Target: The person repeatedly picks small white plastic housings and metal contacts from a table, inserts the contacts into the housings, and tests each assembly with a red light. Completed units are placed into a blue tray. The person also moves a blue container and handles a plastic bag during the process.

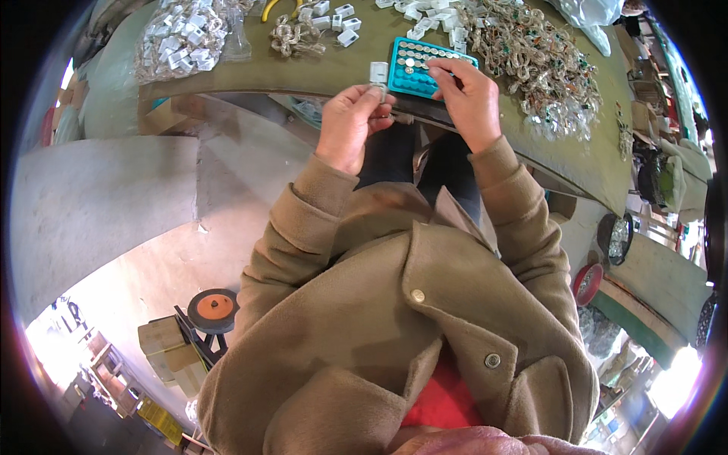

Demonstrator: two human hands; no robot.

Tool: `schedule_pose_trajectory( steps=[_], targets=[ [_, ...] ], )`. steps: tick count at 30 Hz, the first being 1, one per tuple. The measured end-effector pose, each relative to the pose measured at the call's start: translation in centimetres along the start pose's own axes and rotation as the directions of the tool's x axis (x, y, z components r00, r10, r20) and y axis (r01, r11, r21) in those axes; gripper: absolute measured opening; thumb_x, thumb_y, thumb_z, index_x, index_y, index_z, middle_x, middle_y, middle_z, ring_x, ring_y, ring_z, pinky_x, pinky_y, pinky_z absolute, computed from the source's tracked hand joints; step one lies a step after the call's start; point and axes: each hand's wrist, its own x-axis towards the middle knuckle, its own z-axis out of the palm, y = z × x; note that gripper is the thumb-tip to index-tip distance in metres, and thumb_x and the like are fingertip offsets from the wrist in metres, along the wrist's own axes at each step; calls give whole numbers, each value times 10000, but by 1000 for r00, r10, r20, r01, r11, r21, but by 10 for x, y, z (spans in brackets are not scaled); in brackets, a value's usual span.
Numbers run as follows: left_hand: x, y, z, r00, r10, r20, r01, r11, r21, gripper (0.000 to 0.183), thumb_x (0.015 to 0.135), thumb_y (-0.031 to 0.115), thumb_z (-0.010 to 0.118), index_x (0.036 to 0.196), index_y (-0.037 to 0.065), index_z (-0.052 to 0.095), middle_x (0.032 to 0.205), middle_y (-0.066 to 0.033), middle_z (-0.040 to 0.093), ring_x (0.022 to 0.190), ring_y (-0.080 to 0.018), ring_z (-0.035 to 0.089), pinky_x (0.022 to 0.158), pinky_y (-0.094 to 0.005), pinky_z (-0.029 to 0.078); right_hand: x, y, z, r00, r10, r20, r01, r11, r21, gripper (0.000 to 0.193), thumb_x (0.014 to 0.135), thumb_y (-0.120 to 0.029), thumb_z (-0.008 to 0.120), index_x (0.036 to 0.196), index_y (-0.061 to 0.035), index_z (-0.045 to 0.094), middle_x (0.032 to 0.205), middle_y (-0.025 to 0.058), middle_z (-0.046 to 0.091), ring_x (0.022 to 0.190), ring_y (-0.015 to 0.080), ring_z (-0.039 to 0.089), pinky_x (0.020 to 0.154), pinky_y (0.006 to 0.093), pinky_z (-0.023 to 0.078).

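Note:
A teal tray (pixel 393 73) with rows of round silver button cells (pixel 410 64) lies at the table's near edge. Over its right side is my right hand (pixel 472 97), thumb and fingers drawn together at the cells; whatever is between the tips is too small to make out. To the left of the tray, my left hand (pixel 350 127) pinches a small pale plastic piece (pixel 381 91), partly covered by the fingers. A white plastic case (pixel 378 72) shows just beyond those fingertips; whether it touches them I cannot tell.
Tangled wire bundles with clear bulbs (pixel 535 61) are heaped right of the tray. Several loose white cases (pixel 347 36) and a wire bundle (pixel 296 36) lie far left, near yellow-handled pliers (pixel 271 9). A clear bag of white cases (pixel 182 42) stands farther left on the green table (pixel 250 78).

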Motion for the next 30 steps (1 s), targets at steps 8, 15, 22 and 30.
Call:
schedule_pose_trajectory(
  steps=[8, 15, 22, 30],
  targets=[
    [-2, 6, 1, 1000, -16, -23, 16, 1000, -19, 213, 971, 203, 616, 1070, 15, 632, 1016, -81, 705, 857, -102, 681, 678, -213, 559, 12, 8, 28, 943, -319, 93, 328, 848, -417, 103, 877, -97, 606, 949, -86, 678, 921, 124, 628, 784, 352, 641, 671, 434, 530],
    [1, 7, 3, 998, -27, 59, 32, 996, -85, 239, 958, 146, 624, 1133, -15, 620, 1051, -102, 699, 912, -131, 682, 755, -233, 573, 9, 1, 18, 963, -262, 67, 270, 921, -282, 123, 855, -54, 629, 973, -64, 665, 904, 127, 648, 753, 316, 642, 697, 368, 534],
    [-4, 6, 15, 991, -34, 130, 42, 997, -60, 283, 949, 133, 635, 1184, -24, 619, 1056, -83, 696, 920, -120, 674, 779, -230, 562, -11, -20, 12, 994, -112, 19, 110, 990, 86, 155, 830, -22, 698, 976, -31, 647, 869, 59, 665, 783, 160, 652, 699, 266, 508],
    [-12, -1, 26, 990, -60, 126, 64, 997, -31, 280, 943, 123, 643, 1180, -25, 634, 1039, -69, 697, 905, -112, 672, 802, -243, 556, -20, -15, 4, 840, -543, 5, 524, 808, -269, 128, 785, 20, 673, 894, -45, 659, 872, 87, 674, 789, 280, 644, 707, 343, 518]
  ],
)
